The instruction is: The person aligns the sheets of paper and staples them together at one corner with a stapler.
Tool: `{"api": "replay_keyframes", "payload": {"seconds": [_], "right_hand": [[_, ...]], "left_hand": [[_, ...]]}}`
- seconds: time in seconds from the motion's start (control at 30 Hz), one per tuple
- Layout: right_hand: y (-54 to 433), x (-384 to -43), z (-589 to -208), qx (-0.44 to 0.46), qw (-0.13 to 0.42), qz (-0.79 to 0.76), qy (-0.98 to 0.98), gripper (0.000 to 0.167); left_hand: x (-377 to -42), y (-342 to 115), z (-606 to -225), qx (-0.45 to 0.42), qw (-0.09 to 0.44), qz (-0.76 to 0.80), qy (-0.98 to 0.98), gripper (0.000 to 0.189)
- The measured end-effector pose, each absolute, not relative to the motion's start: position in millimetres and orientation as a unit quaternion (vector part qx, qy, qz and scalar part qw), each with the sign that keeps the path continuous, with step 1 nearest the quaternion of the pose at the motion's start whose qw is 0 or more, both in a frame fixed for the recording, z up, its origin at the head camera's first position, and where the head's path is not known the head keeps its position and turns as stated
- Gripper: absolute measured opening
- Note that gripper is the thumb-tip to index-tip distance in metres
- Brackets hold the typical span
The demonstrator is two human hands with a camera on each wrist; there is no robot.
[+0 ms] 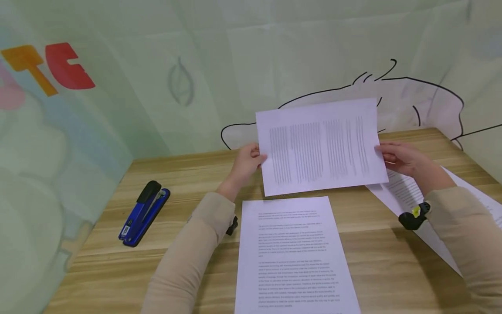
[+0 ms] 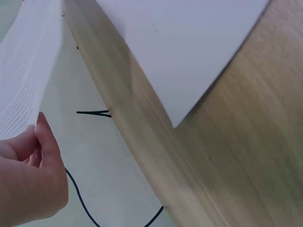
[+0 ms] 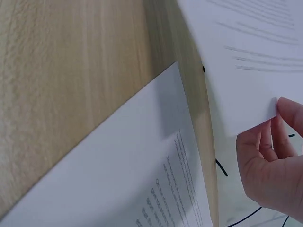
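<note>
A printed sheet of paper [image 1: 319, 148] is held up sideways above the far part of the table, its lines of text running up and down. My left hand [image 1: 247, 162] pinches its left edge; in the left wrist view the thumb and fingers of that hand [image 2: 35, 175] meet at the paper's edge. My right hand [image 1: 401, 158] pinches the opposite edge, with the thumb on the printed face in the right wrist view, where the hand [image 3: 272, 156] shows clearly. Below the raised sheet, another printed page [image 1: 290, 253] lies flat on the table.
On the left of the wooden table [image 1: 188, 183] lies a blue and black stapler [image 1: 145, 213]. More printed paper [image 1: 404, 192] lies at the right, partly hidden under my right forearm. A printed cloth backdrop [image 1: 219, 65] hangs behind the table's far edge.
</note>
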State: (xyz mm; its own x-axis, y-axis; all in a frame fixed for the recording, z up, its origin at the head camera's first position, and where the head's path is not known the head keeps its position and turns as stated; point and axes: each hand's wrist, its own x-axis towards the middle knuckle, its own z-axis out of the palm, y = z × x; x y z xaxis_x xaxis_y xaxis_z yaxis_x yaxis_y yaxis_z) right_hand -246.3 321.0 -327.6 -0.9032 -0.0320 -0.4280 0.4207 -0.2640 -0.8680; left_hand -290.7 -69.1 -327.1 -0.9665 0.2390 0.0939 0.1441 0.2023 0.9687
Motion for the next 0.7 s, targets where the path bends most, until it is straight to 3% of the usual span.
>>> {"api": "replay_keyframes", "payload": {"seconds": [0.7], "right_hand": [[291,-229,-303,0.107,0.096,-0.916,0.375,0.014]], "left_hand": [[-279,-72,-310,-0.015,0.059,0.726,0.685,0.023]]}}
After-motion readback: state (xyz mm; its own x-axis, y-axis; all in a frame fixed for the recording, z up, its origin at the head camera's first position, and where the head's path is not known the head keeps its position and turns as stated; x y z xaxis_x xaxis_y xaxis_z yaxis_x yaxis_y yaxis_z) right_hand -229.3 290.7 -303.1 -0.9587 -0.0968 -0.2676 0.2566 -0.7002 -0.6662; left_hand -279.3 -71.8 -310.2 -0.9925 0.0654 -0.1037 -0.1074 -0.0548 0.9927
